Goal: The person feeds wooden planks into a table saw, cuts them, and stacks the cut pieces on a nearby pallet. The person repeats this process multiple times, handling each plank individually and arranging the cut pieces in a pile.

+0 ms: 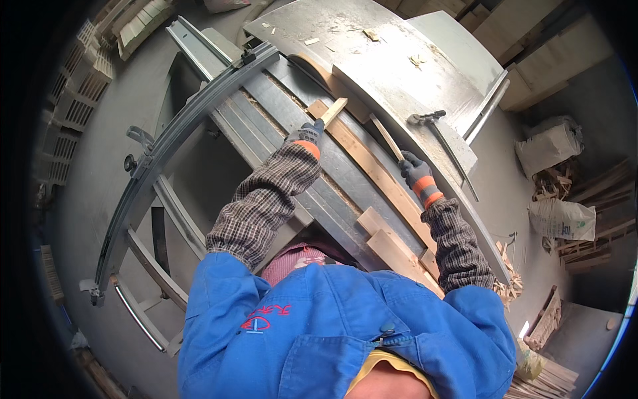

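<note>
The left hand (307, 132), in a dark glove with an orange cuff, is closed around the near end of a short wooden block (335, 110), whose far end points up and to the right over the ribbed metal machine bed (302, 123). The right hand (416, 174), gloved alike and well apart from the left, is clamped on the near end of a thin wooden strip (385, 136), which slants away to the upper left, beside the edge of the broad metal worktable (392, 73). Both pieces look like dry, pale sawn timber, so they should be light, stiff and easy to grip through gloves, with splintery edges. The block, being stubby, should sit steady in one fist; the strip is slimmer, would likely twist or snap if levered sideways, and is best taken along its flat faces nearer its middle. Between the hands lies a long wooden board (372, 159), probably heavier and better lifted at two spread points. At this angle, whether the strip's far end touches metal is hard to tell.
</note>
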Action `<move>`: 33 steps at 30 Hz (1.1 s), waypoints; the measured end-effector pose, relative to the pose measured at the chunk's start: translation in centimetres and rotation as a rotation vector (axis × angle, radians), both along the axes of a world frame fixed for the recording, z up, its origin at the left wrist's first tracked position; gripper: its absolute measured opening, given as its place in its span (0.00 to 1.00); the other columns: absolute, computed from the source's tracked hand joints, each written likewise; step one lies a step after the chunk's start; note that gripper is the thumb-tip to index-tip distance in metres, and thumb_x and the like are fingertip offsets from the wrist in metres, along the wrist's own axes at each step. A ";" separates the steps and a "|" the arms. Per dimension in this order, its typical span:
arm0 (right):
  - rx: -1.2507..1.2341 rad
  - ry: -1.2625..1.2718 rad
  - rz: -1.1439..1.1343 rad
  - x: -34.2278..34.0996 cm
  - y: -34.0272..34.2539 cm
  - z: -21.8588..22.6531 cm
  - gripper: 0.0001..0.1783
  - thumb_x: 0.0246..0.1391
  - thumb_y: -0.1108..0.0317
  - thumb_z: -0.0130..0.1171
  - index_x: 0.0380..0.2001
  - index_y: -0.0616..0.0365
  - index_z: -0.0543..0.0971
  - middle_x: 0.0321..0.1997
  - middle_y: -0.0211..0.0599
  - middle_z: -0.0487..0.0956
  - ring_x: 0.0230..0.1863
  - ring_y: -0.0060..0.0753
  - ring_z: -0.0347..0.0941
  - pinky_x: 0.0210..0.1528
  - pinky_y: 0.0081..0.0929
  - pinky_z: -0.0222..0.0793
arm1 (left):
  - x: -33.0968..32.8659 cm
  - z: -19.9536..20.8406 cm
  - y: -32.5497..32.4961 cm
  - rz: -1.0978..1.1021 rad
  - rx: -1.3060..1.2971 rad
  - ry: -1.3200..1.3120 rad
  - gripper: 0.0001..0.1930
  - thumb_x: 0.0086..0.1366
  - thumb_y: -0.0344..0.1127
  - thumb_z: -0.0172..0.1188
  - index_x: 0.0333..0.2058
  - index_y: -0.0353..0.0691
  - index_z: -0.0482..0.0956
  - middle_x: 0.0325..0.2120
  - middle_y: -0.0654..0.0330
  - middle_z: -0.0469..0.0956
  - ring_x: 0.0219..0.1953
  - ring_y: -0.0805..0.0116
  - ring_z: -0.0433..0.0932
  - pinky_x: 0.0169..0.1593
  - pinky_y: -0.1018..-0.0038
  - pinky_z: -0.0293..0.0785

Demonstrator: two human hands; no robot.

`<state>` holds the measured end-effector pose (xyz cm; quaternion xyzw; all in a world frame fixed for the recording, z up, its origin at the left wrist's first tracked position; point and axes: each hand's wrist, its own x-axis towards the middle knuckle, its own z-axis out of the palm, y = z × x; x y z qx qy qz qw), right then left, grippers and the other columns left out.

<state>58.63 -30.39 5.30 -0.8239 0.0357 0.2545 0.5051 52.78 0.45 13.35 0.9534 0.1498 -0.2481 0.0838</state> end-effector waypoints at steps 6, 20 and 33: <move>-0.168 -0.148 0.124 0.1 -0.1 -1.9 0.26 0.55 0.56 0.58 0.56 0.54 0.76 0.48 0.47 0.81 0.49 0.41 0.78 0.55 0.32 0.69 | 0.1 0.4 -0.8 0.009 0.029 0.014 0.39 0.61 0.28 0.60 0.68 0.62 0.55 0.53 0.48 0.72 0.50 0.48 0.76 0.50 0.55 0.75; -0.169 -0.204 0.180 0.3 -0.3 -1.5 0.26 0.55 0.56 0.57 0.56 0.53 0.76 0.54 0.50 0.78 0.56 0.50 0.74 0.59 0.35 0.67 | -0.4 0.8 -2.4 0.003 0.056 0.016 0.38 0.61 0.28 0.60 0.67 0.62 0.56 0.53 0.49 0.72 0.51 0.48 0.76 0.50 0.55 0.75; -0.259 -0.318 0.219 0.8 0.9 -1.4 0.27 0.54 0.54 0.55 0.56 0.49 0.76 0.55 0.49 0.77 0.57 0.51 0.73 0.61 0.36 0.66 | 0.2 1.6 -4.2 -0.033 0.059 0.004 0.38 0.62 0.28 0.59 0.67 0.62 0.56 0.53 0.49 0.71 0.51 0.48 0.76 0.51 0.55 0.75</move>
